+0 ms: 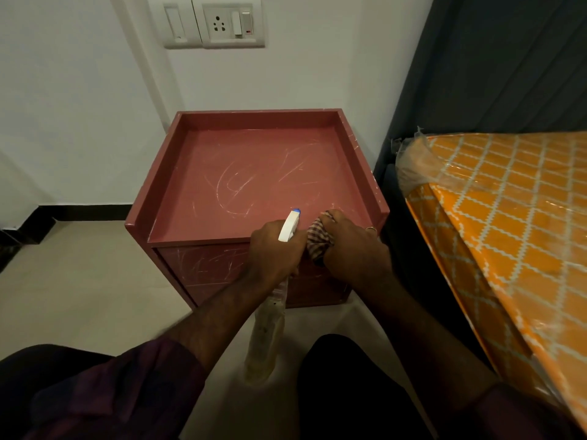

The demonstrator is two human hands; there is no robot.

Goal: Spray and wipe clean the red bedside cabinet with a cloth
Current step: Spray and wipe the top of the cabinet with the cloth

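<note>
The left hand [273,250] curls round the spray bottle [265,338] at its neck, the best hold on what is probably light, slick plastic. The right hand [351,249] bunches the soft cloth [317,246], seemingly touching the near right corner of the cabinet [254,160].

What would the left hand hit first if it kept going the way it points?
Probably the scratched top of the red cabinet; the left hand, gripping the spray bottle, aims forward over it. Height above is unclear.
</note>
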